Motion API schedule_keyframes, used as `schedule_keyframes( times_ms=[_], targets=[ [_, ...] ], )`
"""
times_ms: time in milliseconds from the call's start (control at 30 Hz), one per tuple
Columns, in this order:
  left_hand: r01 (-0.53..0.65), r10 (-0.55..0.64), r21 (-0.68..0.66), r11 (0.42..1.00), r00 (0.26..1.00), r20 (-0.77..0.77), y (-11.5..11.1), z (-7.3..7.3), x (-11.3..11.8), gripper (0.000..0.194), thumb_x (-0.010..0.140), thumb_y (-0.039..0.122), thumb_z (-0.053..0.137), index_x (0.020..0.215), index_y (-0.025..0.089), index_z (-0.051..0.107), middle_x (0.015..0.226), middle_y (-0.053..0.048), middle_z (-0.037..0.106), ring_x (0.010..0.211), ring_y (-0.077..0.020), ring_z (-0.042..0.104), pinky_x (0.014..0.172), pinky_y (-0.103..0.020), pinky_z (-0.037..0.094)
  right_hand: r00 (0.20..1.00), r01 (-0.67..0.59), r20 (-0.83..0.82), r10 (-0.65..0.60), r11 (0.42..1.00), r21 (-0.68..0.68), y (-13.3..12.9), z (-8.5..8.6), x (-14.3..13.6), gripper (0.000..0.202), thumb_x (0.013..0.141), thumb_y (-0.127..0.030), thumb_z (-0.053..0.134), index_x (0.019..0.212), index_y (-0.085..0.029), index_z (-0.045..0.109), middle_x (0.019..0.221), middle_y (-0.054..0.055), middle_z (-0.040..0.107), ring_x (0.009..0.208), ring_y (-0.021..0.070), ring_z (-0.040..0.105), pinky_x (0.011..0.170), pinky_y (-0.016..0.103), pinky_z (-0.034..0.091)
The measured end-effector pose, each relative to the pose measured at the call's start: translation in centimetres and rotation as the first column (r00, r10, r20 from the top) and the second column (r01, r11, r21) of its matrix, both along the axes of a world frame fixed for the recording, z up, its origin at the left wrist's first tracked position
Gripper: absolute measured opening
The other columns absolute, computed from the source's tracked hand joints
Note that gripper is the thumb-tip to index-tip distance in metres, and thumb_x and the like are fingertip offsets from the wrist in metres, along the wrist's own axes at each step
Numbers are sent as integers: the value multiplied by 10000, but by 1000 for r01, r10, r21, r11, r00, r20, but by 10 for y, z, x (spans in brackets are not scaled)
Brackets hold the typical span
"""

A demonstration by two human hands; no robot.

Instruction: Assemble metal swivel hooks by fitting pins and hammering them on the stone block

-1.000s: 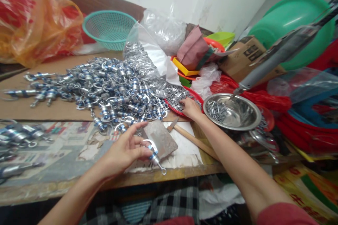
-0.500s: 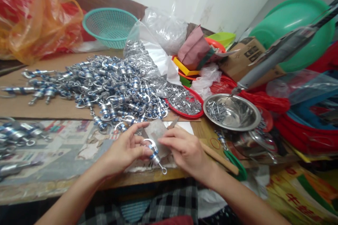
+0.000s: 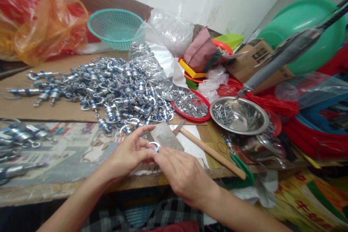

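My left hand pinches a small silver-and-blue metal fitting between thumb and fingers. Only its curved silver arm and a bit of blue show; the rest is hidden behind my right hand. The fingers of that hand are closed over the fitting's near end, with the back of the hand up. Just beyond both hands lies a flat grey metal block. A hammer with a wooden handle rests on the bench to the right of the block.
A heap of similar fittings covers the cardboard behind my hands, with more at the left. A red tray holds small metal parts. Pins lie in a steel bowl, below a hanging grey tool. A turquoise basket stands behind.
My right hand has moved left from beside the block onto the fitting, covering its ring end. The hammer's handle and more of the block are now uncovered.
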State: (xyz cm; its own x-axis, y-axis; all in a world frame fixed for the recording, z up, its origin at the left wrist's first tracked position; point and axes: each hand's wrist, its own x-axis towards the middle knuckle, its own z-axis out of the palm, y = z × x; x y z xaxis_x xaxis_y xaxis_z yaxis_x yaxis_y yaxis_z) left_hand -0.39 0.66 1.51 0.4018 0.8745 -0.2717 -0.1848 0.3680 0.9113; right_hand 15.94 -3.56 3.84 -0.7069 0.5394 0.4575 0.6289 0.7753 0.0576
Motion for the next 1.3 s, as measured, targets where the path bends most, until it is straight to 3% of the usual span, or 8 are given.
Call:
schedule_keyframes(
  times_ms=[100,200,300,467,700,767,967,1300],
  targets=[
    [4,-4,-12,1000,1000,12,0,0,0,755,555,165,732,1219,136,374,628,4,670,572,-149,609,557,-261,473,999,35,23,-36,998,49,-10,-4,-2,322,899,-71,297,1068,-40,569,1000,186,675,936,216,648,779,314,543],
    [10,-10,-32,999,1000,17,0,0,1,760,564,169,741,1226,151,367,624,18,656,564,-146,610,554,-266,481,991,31,-130,-45,994,-108,-11,-9,9,352,885,-57,299,1163,-89,512,1102,141,650,1020,183,615,859,293,516],
    [14,-14,-39,999,1000,6,0,0,0,774,562,167,749,1230,161,358,622,28,641,543,-146,608,542,-275,489,913,199,-307,-268,951,-238,3,-15,40,379,889,-81,328,1237,-167,451,1161,92,615,1073,164,577,905,309,482],
    [17,-17,-44,999,1000,-8,1,1,0,803,549,163,755,1241,153,347,621,24,632,545,-152,613,532,-273,498,776,623,106,-622,729,-284,25,-36,102,310,853,-297,508,1124,-156,560,931,107,631,877,256,608,741,375,485],
    [14,-14,-24,1000,1000,7,1,-1,-1,528,574,150,733,1015,197,445,617,25,649,548,-159,630,533,-271,496,721,637,97,-686,601,-482,15,-39,105,171,860,-280,496,972,-167,557,893,55,625,811,207,625,688,303,464],
    [31,-31,-14,999,999,-8,1,-1,-1,349,583,167,726,826,192,476,624,13,658,571,-165,642,542,-270,497,727,577,-17,-686,624,-526,8,-28,98,179,845,-266,529,1001,-180,544,913,45,646,803,197,633,692,297,470],
    [18,-20,-18,1000,993,-112,1,2,-1,195,555,181,745,664,154,586,616,5,661,567,-141,619,558,-262,499,895,295,-215,-392,879,-375,-23,5,80,386,884,-153,468,1249,-277,468,1045,34,652,894,161,626,760,269,483],
    [11,-12,-14,1000,995,-103,1,4,0,206,547,176,748,657,162,575,570,19,640,527,-134,602,526,-254,477,943,262,-114,-313,907,-330,-38,1,75,508,864,-70,417,1323,-287,424,945,53,656,770,167,634,664,280,524]
  ],
)
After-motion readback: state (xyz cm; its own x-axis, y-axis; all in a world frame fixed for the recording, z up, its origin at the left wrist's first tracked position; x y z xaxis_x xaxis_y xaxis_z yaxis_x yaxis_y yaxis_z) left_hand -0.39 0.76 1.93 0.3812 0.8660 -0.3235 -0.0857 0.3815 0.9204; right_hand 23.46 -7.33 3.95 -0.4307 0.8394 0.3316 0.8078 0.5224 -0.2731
